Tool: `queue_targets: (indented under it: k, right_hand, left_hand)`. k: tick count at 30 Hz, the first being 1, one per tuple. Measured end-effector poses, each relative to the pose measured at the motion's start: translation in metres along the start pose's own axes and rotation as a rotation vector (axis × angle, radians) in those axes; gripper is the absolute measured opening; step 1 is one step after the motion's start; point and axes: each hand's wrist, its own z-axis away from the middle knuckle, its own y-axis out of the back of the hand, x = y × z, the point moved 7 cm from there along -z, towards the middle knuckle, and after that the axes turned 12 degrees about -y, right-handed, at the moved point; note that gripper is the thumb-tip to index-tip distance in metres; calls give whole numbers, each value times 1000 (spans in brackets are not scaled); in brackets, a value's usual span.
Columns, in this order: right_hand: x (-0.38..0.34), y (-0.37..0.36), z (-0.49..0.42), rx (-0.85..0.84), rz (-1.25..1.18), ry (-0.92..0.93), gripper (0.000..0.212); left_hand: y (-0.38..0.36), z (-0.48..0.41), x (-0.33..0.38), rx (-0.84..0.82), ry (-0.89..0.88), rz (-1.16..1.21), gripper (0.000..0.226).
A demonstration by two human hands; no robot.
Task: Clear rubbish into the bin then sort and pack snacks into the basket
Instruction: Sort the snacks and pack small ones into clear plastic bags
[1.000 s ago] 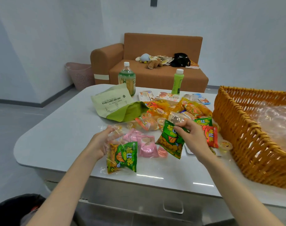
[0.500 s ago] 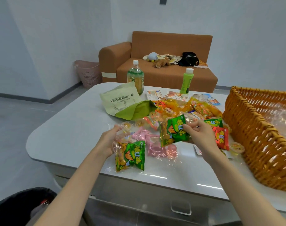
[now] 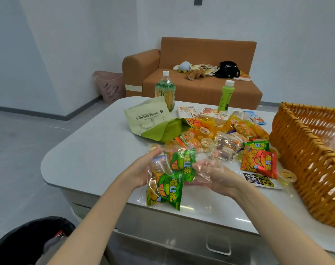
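White walls (image 3: 76, 35) meet a grey floor (image 3: 19, 142) along a dark skirting. An orange-brown sofa (image 3: 201, 88) stands against the far wall, with a pink hamper (image 3: 110, 87) just beside its arm.

Arms outstretched, left hand (image 3: 141, 169) and right hand (image 3: 220, 176) grip a clear bag (image 3: 163, 170)

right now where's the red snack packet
In the head view the red snack packet lies flat on the table, just left of the wicker basket and right of the right hand.
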Motion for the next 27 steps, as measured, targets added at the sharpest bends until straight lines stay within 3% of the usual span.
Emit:
queue_targets:
  k: [4,6,8,11,15,19,24,27]
  right_hand:
    - [8,-10,-13,-99,-87,-11,6]
    - [9,-14,-17,-166,-139,15,18]
    - [9,-13,-19,-159,-67,73,32]
    - [7,-15,-12,-93,141,184,17]
    - [4,-13,-12,38,350,232,12]
    - [7,-21,-10,28,613,248,11]
    - [6,-26,-6,-25,588,225,11]
    - [-2,-25,-3,-46,400,198,24]
  left_hand:
    - [-4,0,-3,-13,-16,-52,38]
    - [-5,-3,-4,-11,-18,-10,51]
    - [-6,-4,-4,-6,-20,16,63]
    - [-8,-6,-1,-19,-64,-27,65]
    - [-3,-6,5,99,-147,-63,41]
    - [1,-1,15,223,-240,-18,28]
    - [-2,1,16,289,-318,-21,21]
    - [6,1,18,390,-354,11,24]
